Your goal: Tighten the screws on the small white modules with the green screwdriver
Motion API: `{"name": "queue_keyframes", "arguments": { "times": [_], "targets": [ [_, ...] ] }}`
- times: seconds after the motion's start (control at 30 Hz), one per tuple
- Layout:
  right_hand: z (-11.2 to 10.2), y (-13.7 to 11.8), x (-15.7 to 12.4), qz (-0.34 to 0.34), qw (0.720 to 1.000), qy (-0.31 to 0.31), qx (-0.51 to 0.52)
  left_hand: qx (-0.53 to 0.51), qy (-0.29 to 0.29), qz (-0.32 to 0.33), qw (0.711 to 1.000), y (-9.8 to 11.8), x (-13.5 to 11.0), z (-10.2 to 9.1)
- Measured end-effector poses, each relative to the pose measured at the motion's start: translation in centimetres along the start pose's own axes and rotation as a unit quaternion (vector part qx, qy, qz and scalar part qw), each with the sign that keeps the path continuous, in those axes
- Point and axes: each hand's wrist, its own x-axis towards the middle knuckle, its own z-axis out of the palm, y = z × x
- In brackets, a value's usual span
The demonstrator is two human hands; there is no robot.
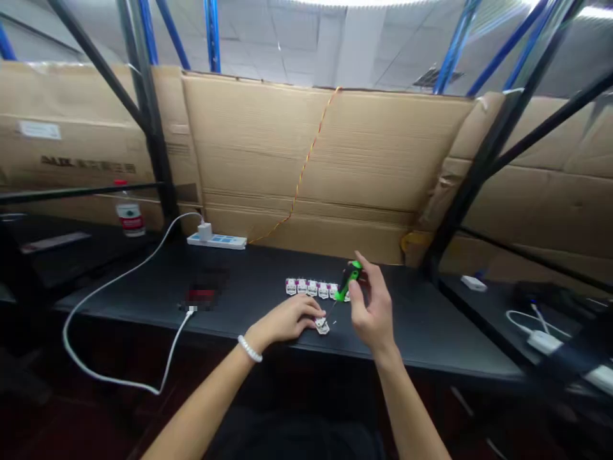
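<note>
On the black tabletop (pixel 431 338), near its front edge, we recorded a small white piece (pixel 322 328) pinched between thumb and fingers of the left hand (pixel 287 316), which partly covered it. The right hand (pixel 376 310) gripped a green-and-black screwdriver (pixel 353 273) between thumb and fingers; its thin shaft slanted down toward the piece, but we could not tell whether the tip touched. Behind lay a row of white-and-purple parts (pixel 312 289), its right end partly hidden by screwdriver and hand, finer detail too small to read. Pixelation masked a dark object (pixel 201 297) on a white cable (pixel 158 391). We noted a beaded bracelet (pixel 249 349) and creased, ribbed cardboard (pixel 306 147).
</note>
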Motion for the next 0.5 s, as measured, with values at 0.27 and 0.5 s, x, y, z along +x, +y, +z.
{"name": "queue_keyframes", "arguments": {
  "times": [0.27,0.5],
  "targets": [
    [0.14,-0.27,0.33,-0.025,0.999,0.026,-0.029,0.005,0.001,-0.005,1.000,-0.21,-0.08,0.13],
    [-0.07,-0.20,0.44,-0.024,0.999,-0.024,-0.014,-0.003,0.005,-0.004,1.000,0.15,-0.08,-0.07]
  ]
}}
